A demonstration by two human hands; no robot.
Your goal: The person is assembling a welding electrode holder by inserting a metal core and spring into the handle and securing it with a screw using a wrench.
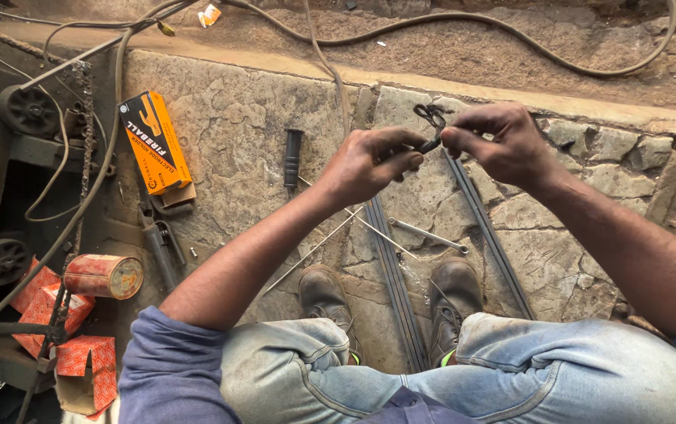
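A: What do the hands hold?

B: A small dark wire piece (432, 118), twisted into loops at the top. The left hand (373, 161) and the right hand (499, 141) both pinch it with their fingertips, up above the stone floor (236, 133).

A: What lies under them?

B: 2 long dark metal strips (393, 275), a silver spanner (428, 234) and 2 dusty boots (451, 302). An orange box (153, 141) and a black grip (293, 157) lie to the left.

Both forearms reach out from six o'clock and converge toward twelve. The left hand (369, 163) curls knuckles-up, thumb and forefinger pinched tight. The right hand (499, 141) meets it from three o'clock, fingertips (454, 138) pressed together, wrist bent, both hands nearly touching.
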